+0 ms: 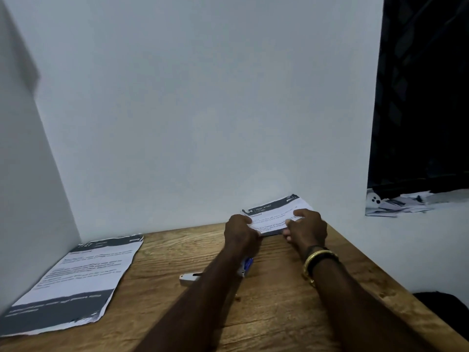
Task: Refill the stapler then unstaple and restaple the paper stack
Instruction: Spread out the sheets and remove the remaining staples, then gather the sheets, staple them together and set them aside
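Note:
A printed paper stack (275, 212) with a dark header band lies at the far edge of the wooden table (266, 313), against the white wall. My left hand (239, 231) grips its left near corner. My right hand (305, 228) grips its right near edge, thumb on top. A blue and white stapler (247, 266) lies on the table beneath my left forearm, mostly hidden. A small white object (189, 278) sits just left of that forearm; I cannot tell what it is.
Another printed sheet stack (76, 283) with dark bands lies at the table's left side near the left wall. White walls close the back and left. Beyond the right edge, a ledge holds scattered papers (398, 203).

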